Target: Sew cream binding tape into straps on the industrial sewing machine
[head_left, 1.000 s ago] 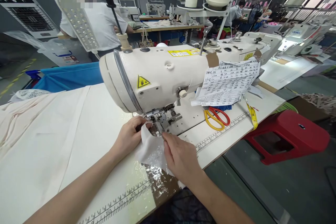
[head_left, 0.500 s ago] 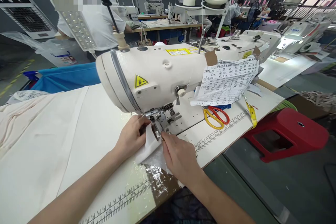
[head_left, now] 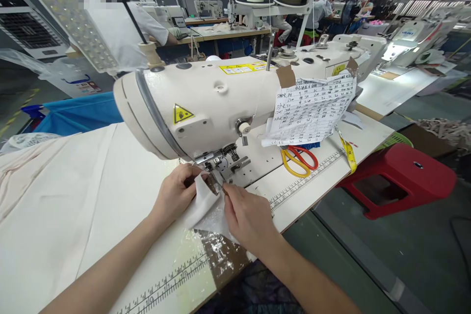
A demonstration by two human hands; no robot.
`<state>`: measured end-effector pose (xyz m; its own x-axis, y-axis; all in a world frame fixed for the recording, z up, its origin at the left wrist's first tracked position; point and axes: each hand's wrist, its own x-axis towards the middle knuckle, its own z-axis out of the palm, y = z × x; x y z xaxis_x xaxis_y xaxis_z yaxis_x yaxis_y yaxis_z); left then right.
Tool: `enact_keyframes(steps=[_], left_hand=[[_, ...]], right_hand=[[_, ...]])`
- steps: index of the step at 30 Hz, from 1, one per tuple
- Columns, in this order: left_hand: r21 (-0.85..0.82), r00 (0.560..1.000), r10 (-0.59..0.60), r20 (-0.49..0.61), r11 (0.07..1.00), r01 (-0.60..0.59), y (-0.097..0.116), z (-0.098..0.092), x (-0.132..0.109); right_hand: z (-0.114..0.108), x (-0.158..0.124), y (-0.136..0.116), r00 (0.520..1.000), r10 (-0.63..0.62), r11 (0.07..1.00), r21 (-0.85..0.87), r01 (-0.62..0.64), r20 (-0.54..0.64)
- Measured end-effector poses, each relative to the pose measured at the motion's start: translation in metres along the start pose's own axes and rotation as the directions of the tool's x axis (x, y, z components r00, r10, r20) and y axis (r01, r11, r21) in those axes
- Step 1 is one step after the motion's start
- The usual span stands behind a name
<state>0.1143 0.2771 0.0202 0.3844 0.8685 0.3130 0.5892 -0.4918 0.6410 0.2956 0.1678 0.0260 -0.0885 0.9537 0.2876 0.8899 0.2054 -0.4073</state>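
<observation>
A white sewing machine point(head_left: 206, 98) fills the middle of the view. Below its needle area, a piece of thin white fabric point(head_left: 201, 201) hangs over the front of the bed. My left hand point(head_left: 176, 189) pinches the fabric's upper left edge, close to the presser foot point(head_left: 211, 162). On the other side my right hand point(head_left: 250, 211) has its thumb and fingers closed at the metal edge beside the fabric. What sits between those right fingertips is too small and covered to make out.
Scissors point(head_left: 296, 161) with yellow and red handles lie right of the machine bed, near a yellow tape measure point(head_left: 349, 154). A handwritten paper sheet point(head_left: 312, 108) is taped to the machine. A red stool point(head_left: 405, 181) stands at the right. A co-worker point(head_left: 114, 29) sits behind.
The whole view has shifted slightly, so the machine appears further left. My left hand has drawn a little back from the needle area with the fabric. My right hand stays close to the metal edge.
</observation>
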Motion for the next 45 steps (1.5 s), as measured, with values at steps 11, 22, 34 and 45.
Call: enact_keyframes(steps=[11,22,34,45], left_hand=[[0.362,0.866,0.494,0.083,0.794,-0.488,0.005,-0.002,-0.001],[0.424,0.869,0.438,0.230,0.758,-0.495,0.020,-0.004,-0.018],[0.487,0.896,0.413,0.162,0.756,-0.436,0.023,0.012,-0.044],[0.473,0.921,0.342,0.188,0.790,-0.390,0.021,0.010,-0.040]], right_hand=[[0.002,0.000,-0.005,0.999,-0.042,0.992,-0.119,0.041,-0.009],[-0.022,-0.078,0.002,0.997,-0.043,0.980,0.190,0.054,-0.061],[-0.033,-0.093,0.015,0.997,-0.082,0.984,0.159,0.079,0.012],[-0.035,-0.080,0.008,0.991,-0.129,0.985,0.112,0.132,-0.032]])
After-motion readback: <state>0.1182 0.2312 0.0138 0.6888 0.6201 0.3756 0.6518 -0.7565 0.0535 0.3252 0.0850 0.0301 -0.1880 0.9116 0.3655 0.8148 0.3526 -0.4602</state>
